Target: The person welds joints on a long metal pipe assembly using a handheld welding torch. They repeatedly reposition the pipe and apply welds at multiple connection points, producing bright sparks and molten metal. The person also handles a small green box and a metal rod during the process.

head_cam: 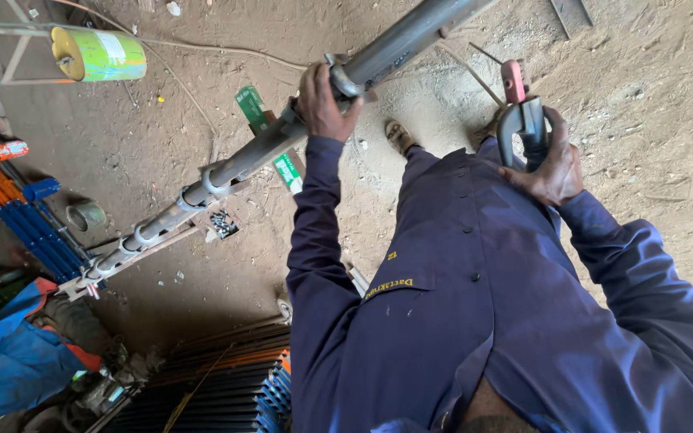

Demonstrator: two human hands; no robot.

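From up here I see my left hand (324, 103) wrapped around a long grey steel pipe (282, 132), fingers (312, 78) closed over it just beside one of the welded ring clamps (342, 78); the pipe runs slantwise from the upper middle down to the left, above the dirt floor (643, 88), with more ring brackets and a flat strip along its lower stretch. My right hand (553, 168) grips the dark handle of a welding electrode holder (519, 120), fingers curled tight round it, its reddish tip pointing up and away from the pipe. My navy coverall (475, 305) fills the lower right and hides my legs, except one shoe (399, 136) showing just beneath the pipe. Around me: a yellow-green cylinder (98, 54) at upper left, blue and orange bars (22, 216) stacked at the left edge, a small metal can (86, 215) near them, green packets (268, 136) partly behind the pipe, and dark stacked bars (226, 377) below, cut off by the frame
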